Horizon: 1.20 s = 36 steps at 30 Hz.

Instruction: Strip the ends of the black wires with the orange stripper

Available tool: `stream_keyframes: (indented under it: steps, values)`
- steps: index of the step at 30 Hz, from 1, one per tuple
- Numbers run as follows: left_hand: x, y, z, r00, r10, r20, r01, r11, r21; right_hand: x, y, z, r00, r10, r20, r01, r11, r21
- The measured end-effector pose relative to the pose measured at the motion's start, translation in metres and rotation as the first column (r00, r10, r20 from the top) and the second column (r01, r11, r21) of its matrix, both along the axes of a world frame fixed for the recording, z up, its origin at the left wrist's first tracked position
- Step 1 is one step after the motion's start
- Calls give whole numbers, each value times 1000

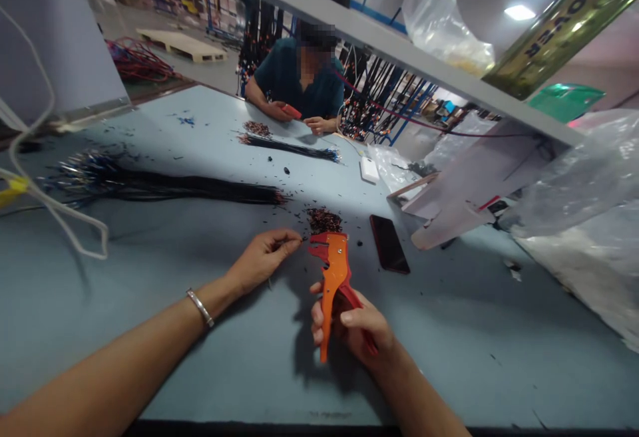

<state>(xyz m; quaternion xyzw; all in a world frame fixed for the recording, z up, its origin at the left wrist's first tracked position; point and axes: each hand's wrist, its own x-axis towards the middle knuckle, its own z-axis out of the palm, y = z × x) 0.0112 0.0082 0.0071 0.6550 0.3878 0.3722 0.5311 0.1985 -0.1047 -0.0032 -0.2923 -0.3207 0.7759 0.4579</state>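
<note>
My right hand (367,327) is wrapped round the handles of an orange and red wire stripper (335,271), its jaws pointing up and left. The stripper's handles are spread apart. My left hand (267,257) is closed in a pinch just left of those jaws. A short dark wire (303,239) pokes out of its fingertips, mostly hidden by the fingers, with a small gap to the jaws. Right behind the stripper lies a pile of cut wire insulation bits (324,220). Farther left, a long bundle of black wires (200,187) rests on the table.
A dark phone (389,244) lies right of the stripper on the blue-grey table (224,384). Across it sits a person (299,84) near a smaller wire bundle (294,147). White cable (60,207) hangs at left. Plastic bags (584,184) and a shelf beam (399,51) occupy the right and top.
</note>
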Motion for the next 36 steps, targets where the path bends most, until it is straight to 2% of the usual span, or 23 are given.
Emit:
stream_keyframes:
  steps: [5,16,25,36]
  values:
    - [-2,-1,-1,999,-33,37,35,998,-61,1,1,-3,999,25,23,-25,1000,3]
    - [-3,-3,0,995,-92,-47,95,994,56,1,-2,2,997,46,64,-45,999,-19]
    - [-4,-4,2,990,-93,-104,105,989,107,-1,-3,4,994,54,92,-53,999,-13]
    - [-4,-6,3,992,-98,-74,106,989,102,-2,-4,2,994,30,105,-29,1000,-11]
